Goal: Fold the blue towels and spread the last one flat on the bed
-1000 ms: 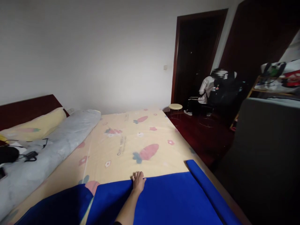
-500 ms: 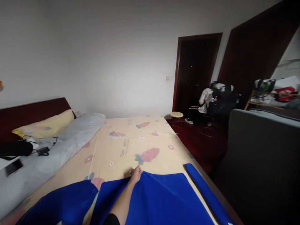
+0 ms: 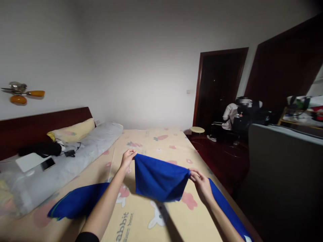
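Observation:
A piece of blue cloth [image 3: 160, 178] hangs above the bed between my two hands, its top edge sloping down to the right. My left hand [image 3: 128, 159] pinches its upper left corner. At the upper right corner, my right hand [image 3: 200, 179] grips the fabric with its fingertips. Another blue cloth [image 3: 78, 201] lies on the bed to the left, partly behind my left forearm. A long, narrow blue strip [image 3: 228, 211], folded or rolled, lies along the right edge, partly covered by my right arm.
The bed has a yellow patterned sheet [image 3: 141, 215]. Along its left side lie a grey quilt [image 3: 101, 141], a yellow pillow [image 3: 78, 131], a phone [image 3: 47, 163] and a black charger [image 3: 70, 153]. A seated person [image 3: 229, 116] is near the door, beside a round stool [image 3: 197, 129].
The blue cloth that lay spread on the bed is now lifted off it. My right hand has come into view holding its other corner. The view has turned left.

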A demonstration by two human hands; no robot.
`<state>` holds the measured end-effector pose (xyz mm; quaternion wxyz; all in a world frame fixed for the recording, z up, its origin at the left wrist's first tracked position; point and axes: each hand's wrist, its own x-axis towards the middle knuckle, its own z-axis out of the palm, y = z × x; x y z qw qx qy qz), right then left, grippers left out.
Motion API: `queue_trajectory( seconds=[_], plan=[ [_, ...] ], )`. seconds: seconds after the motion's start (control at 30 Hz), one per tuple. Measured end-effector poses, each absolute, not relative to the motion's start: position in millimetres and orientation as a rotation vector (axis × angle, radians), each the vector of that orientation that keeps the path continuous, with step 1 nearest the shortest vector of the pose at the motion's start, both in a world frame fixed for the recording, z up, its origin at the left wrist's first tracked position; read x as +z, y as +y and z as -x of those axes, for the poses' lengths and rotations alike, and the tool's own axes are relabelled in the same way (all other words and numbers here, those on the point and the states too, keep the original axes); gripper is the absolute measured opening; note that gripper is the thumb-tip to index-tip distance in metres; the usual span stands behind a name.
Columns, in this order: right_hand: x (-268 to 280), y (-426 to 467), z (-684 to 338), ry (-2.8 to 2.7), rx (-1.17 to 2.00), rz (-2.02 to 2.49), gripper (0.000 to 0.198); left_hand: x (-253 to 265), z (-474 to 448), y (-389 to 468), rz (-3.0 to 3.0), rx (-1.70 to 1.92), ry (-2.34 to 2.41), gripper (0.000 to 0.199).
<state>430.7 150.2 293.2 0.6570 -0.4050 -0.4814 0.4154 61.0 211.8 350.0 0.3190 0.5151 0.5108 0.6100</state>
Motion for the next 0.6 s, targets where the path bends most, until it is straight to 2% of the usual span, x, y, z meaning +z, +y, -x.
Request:
queue_trajectory(
  seconds=[0.17,0.33,0.47,0.6],
  plan=[
    [338.2,186.1,-425.1,-1.099,0.959,0.922,0.053,383.4,-47.5,173.5,-1.305,1.636,1.276,0.052],
    [367.8,196.2,-424.1,-1.151,0.909,0.984,0.054,394.4,-38.9,148.0,-1.336,1.619,1.267,0.045],
    [382.1,197.2,-424.2,-1.208,0.867,0.999,0.049,396.9,-32.3,137.1,-1.382,1.596,1.276,0.044],
    [383.5,198.2,-426.8,-1.297,0.859,0.974,0.055,398.5,-27.1,132.3,-1.439,1.554,1.291,0.042]
  ],
)
